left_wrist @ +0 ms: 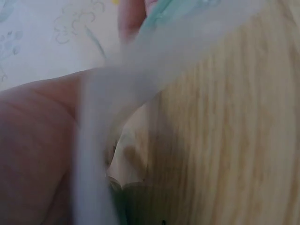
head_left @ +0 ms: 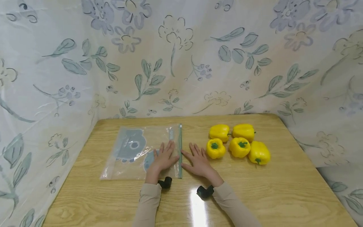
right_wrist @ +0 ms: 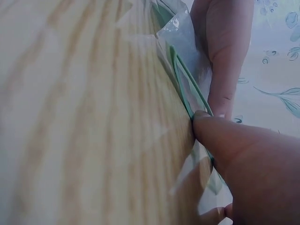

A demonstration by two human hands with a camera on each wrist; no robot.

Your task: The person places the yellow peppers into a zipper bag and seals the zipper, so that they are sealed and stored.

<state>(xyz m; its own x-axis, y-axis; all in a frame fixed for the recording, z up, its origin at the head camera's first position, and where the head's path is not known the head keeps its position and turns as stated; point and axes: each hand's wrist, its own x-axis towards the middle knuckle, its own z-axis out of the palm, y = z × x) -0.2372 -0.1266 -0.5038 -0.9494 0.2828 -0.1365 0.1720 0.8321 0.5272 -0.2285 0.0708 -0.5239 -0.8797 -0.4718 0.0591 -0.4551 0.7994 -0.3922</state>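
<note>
A clear zip bag (head_left: 113, 171) with blue-grey printed shapes lies flat, its green zip edge (head_left: 180, 132) on the right side. My left hand (head_left: 163, 159) rests on top of the bag, fingers spread, thumb reaching the zip edge. Just across that edge is my right hand (head_left: 199, 162), fingers extended, with its thumb and forefinger tips touching the edge. In the right wrist view, the two green strips (right_wrist: 186, 77) of the mouth stand slightly apart, and the right thumb (right_wrist: 248, 140) is against them. The left wrist view is blurred by a pale, filmy band (left_wrist: 96, 154) before the palm.
Several yellow bell peppers (head_left: 239, 147) with green stems sit in a group right of my right hand. The wooden table (head_left: 283, 195) ends at a flower-patterned curtain (head_left: 181, 63) behind and at the sides. Black camera mounts (head_left: 204, 192) stick out from the wrists.
</note>
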